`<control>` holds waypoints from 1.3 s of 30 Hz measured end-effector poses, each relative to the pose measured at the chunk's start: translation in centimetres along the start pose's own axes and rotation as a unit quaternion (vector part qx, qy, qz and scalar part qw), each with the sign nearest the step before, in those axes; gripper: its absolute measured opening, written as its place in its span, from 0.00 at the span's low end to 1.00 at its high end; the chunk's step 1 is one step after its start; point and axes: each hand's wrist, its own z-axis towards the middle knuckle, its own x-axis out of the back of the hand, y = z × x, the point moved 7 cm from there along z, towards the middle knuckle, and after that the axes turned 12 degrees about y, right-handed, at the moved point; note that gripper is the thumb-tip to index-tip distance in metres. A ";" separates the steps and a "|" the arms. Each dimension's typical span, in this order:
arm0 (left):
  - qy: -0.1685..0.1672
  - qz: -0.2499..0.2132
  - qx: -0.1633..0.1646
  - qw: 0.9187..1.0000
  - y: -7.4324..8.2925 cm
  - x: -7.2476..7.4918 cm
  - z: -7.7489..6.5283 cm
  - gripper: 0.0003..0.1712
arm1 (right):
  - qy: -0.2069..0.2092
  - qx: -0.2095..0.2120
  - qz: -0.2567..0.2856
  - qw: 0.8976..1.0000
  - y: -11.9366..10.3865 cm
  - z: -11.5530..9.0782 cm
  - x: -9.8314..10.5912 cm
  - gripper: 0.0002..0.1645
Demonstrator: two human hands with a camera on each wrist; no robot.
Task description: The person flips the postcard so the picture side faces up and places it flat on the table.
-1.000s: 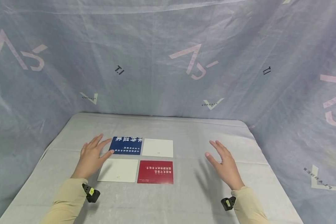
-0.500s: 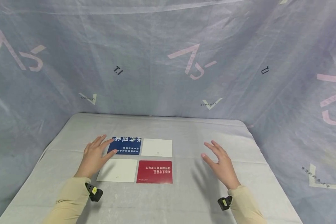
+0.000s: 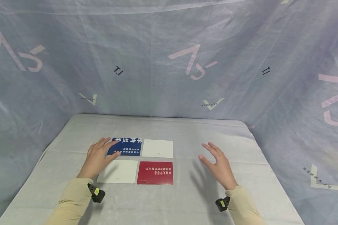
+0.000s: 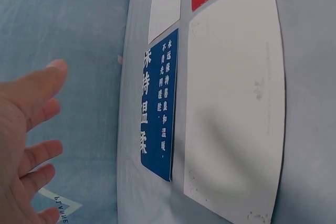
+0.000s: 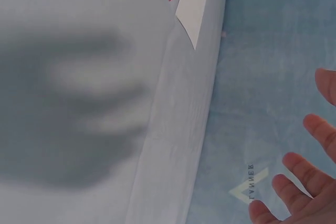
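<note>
- From where I stand, the left hand (image 3: 97, 157) hangs above the left end of the blue card (image 3: 128, 147), its fingers spread, bent a little and holding nothing
- The right hand (image 3: 220, 167) is over the worktop (image 3: 149, 206), well to the right of the cards, its fingers loosely apart and free as well
- The blue card lies flat in the far left place of a two-by-two block, long axis running left to right, the tops of its white characters pointing right
- Just right of it is the far white card (image 3: 157, 148), long axis the same way
- The near white card (image 3: 118, 171) sits on the near side of the blue one, also lengthwise left to right, with a shadow on its left part
- The red card (image 3: 155, 172) fills the near right place, its print running along its long side
- Narrow gaps separate all four
</note>
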 end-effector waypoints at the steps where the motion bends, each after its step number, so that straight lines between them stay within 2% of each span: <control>1: 0.001 0.000 -0.001 1.000 0.0 -0.1 0.0 0.33 | -0.001 0.000 0.000 1.000 0.0 0.0 -0.1 0.34; 6: 0.005 -0.002 -0.003 1.000 0.2 -0.2 0.0 0.33 | -0.002 0.001 0.003 1.000 -0.3 0.1 -0.3 0.34; 16: -0.009 -0.022 0.009 1.000 0.7 -0.5 0.0 0.34 | -0.008 0.001 0.004 1.000 -0.5 0.1 -0.8 0.34; 39: -0.027 -0.043 -0.005 0.999 1.5 -1.8 0.1 0.35 | -0.015 -0.013 0.011 1.000 -0.6 0.0 -1.8 0.35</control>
